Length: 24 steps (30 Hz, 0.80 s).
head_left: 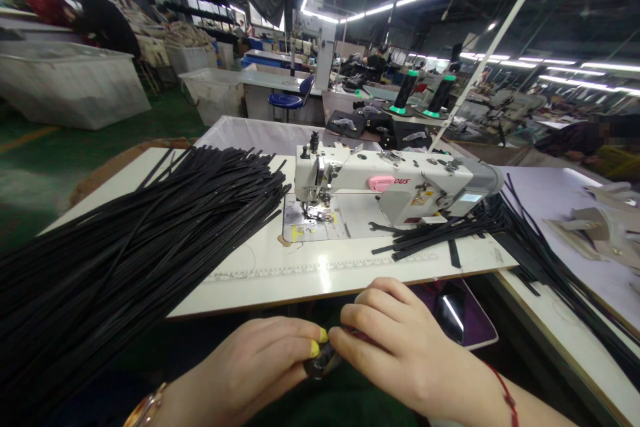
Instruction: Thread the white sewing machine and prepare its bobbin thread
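Both hands, left hand (260, 360) and right hand (400, 340), pinch a small dark piece (323, 361) below the sewing machine (385, 187)

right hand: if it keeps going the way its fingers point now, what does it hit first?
The right hand points left, toward the left hand. Its fingers already meet the small dark object both hands pinch, so that comes first, then the left hand's fingertips right behind it. Depth looks near equal, but one view can't confirm.
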Available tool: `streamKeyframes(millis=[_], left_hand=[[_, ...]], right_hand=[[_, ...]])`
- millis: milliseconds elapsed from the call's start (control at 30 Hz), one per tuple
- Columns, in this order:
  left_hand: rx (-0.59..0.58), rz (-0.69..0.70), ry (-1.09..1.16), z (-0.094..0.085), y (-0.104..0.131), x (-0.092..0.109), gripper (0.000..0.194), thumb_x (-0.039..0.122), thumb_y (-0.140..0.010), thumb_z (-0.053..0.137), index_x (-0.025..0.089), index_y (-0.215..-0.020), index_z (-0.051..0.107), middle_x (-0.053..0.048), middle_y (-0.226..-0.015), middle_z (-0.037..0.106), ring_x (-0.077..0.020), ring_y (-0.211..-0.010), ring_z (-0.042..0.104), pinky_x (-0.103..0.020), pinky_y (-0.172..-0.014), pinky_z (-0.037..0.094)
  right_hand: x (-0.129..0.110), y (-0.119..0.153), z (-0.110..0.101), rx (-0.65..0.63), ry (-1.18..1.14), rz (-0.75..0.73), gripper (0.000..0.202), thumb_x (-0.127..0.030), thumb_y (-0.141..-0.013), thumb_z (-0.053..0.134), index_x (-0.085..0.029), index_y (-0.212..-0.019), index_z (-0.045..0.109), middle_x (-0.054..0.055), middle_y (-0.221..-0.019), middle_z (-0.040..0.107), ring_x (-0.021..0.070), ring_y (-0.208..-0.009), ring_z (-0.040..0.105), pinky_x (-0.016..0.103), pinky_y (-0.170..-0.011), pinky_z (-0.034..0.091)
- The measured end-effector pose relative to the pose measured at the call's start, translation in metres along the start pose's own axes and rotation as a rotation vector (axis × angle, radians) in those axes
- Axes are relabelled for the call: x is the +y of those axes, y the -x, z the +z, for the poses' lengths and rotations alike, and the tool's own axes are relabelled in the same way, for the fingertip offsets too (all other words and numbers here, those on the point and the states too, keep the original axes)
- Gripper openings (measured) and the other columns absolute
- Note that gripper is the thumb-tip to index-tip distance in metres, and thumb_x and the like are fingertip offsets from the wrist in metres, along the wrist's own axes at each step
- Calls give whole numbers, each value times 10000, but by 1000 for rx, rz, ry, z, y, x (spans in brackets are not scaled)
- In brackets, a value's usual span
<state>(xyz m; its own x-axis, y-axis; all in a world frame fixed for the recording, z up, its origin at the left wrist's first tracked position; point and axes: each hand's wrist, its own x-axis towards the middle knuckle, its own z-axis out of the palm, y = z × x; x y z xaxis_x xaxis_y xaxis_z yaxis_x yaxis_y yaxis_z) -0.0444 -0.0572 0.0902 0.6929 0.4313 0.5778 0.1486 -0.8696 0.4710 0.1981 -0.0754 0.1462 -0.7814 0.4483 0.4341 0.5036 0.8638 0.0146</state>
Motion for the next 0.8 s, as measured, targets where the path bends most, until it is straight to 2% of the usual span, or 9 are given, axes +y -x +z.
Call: streamKeyframes(millis=[300,500,800], left_hand=[[-25,-64,-2,4,20,-9,270,138,-937,540,205,-1199,554,-52,-1151,704,-147,-1076,670,-229,-957,536],[-20,-37,19,3,13,-7,214,144,-947,533,190,-1154,561,-38,-1115,713,-118,-1044,677,-184,-955,523],[-39,-37,59,6,9,-6,192,157,-971,511,199,-1157,537,-44,-1111,699,-121,-1045,666,-201,-956,525]], right_hand=[[1,4,-4,-24,4,27,184,-134,-978,490,-149,-1028,667,35,-868,689,142,-763,574,346,-735,420],[-1,4,-1,-19,16,26,162,-128,-962,521,-135,-1014,675,36,-862,693,146,-759,568,344,-722,408],[-1,5,6,0,-10,48,171,-134,-966,516,-145,-1013,679,35,-875,696,148,-765,553,345,-744,398]])
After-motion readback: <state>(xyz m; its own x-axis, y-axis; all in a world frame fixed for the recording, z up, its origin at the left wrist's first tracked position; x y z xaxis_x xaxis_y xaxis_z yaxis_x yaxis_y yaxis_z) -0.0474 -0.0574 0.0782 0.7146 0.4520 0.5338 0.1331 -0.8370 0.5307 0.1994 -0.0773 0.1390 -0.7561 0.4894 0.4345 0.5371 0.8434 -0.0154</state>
